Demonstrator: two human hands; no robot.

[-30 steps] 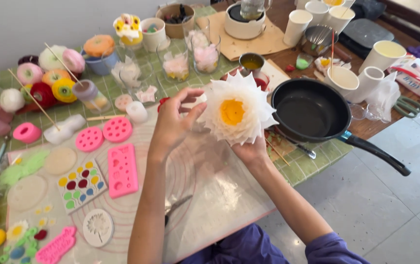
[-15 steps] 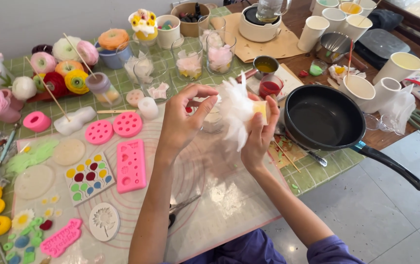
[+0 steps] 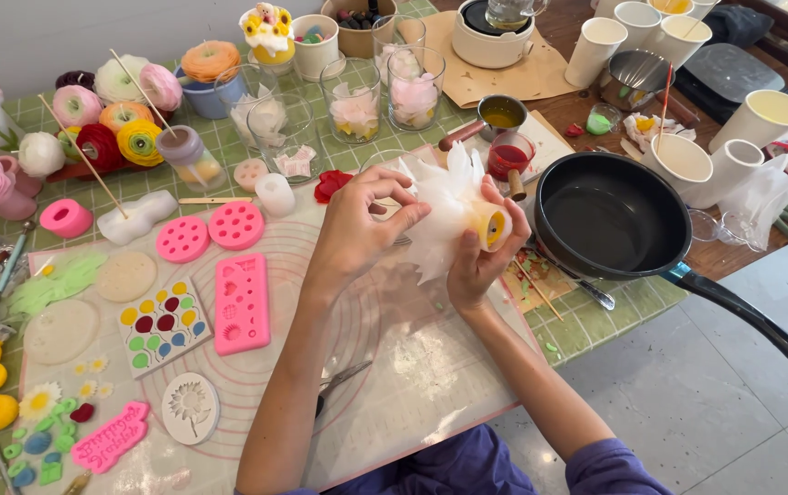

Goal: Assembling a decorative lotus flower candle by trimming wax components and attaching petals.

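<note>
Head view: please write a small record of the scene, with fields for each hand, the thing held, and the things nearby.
left hand: pinches white petals of the flower
right hand: cups the flower from below
flower: white petals, yellow centre, held above the mat
mat: translucent, under both hands
pan: black, to the right
moulds: pink, to the left

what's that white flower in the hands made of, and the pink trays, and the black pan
White flower: thin translucent petals with a yellow core, probably wax. Pink trays: matte, soft-looking with moulded cavities, likely silicone. Black pan: dark smooth inside, probably nonstick-coated metal, with a plastic-looking handle.
</note>
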